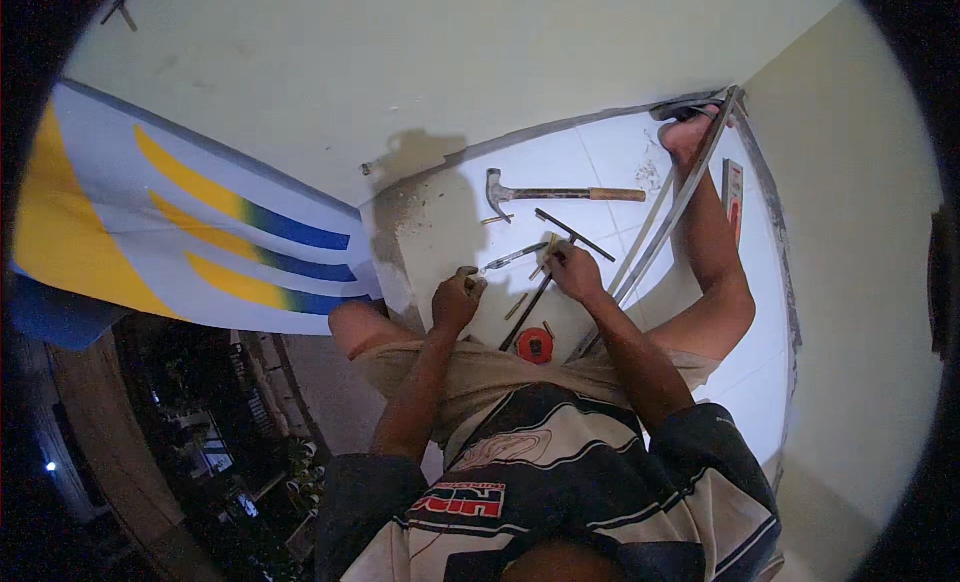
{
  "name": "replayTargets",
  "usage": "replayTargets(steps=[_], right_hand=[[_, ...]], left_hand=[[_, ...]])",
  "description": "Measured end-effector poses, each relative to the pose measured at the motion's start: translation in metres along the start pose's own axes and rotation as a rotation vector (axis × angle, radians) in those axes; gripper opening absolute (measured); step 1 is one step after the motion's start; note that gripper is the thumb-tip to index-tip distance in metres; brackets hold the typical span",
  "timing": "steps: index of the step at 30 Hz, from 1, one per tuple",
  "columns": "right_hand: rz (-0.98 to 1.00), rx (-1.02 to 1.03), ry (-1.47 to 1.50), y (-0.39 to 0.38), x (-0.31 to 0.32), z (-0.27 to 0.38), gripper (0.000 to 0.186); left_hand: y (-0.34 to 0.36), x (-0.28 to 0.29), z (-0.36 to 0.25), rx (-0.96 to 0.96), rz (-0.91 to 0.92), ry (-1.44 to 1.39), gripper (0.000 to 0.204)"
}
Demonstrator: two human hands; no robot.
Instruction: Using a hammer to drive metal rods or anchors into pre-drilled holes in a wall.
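Between my hands runs a slim, dark pen-like tool point(520, 255), its pale tip pointing left. My right hand point(575, 272) has its fingers closed at the tool's right end, next to a small brass-coloured piece point(551, 243). At the tip end, my left hand point(457, 300) is pinched; a tiny pale bit shows at its fingertips, too small to name. Beneath my right hand lies a dark T-shaped metal bar point(529, 314). A claw hammer point(565, 194) rests on the floor beyond my hands, and a red tape measure point(534, 346) is close to my lap.
Long metal bars point(668, 214) slant along my right leg toward the corner. A spirit level point(734, 187) lies by the right wall. Small brass-coloured pieces point(516, 306) and debris dot the white tiles. A printed yellow, blue and white sheet point(240, 242) stretches along the left.
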State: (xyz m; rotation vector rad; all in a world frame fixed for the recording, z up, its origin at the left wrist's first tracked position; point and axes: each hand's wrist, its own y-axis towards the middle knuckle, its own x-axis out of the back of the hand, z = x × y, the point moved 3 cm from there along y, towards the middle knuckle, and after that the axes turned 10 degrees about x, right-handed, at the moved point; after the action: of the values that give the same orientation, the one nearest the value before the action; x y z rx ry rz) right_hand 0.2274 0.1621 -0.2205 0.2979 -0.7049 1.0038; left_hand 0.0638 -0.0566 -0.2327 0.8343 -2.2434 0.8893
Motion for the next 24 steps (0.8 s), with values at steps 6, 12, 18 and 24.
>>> replayTargets(steps=[6, 12, 18, 24], right_hand=[[0.027, 0.074, -0.200, 0.066, -0.011, 0.024, 0.027], [0.127, 0.149, -0.428, 0.089, -0.037, 0.028, 0.025], [-0.003, 0.246, -0.444, 0.073, -0.048, 0.027, 0.022], [-0.092, 0.152, -0.303, 0.087, -0.060, 0.027, 0.029]], left_hand=[[-0.006, 0.008, 0.019, 0.077, -0.011, -0.080, 0.033], [-0.011, 0.013, 0.037, 0.040, -0.085, -0.070, 0.034], [-0.005, 0.011, 0.025, -0.026, -0.077, -0.027, 0.033], [0.000, -0.002, 0.005, -0.121, -0.123, 0.034, 0.030]])
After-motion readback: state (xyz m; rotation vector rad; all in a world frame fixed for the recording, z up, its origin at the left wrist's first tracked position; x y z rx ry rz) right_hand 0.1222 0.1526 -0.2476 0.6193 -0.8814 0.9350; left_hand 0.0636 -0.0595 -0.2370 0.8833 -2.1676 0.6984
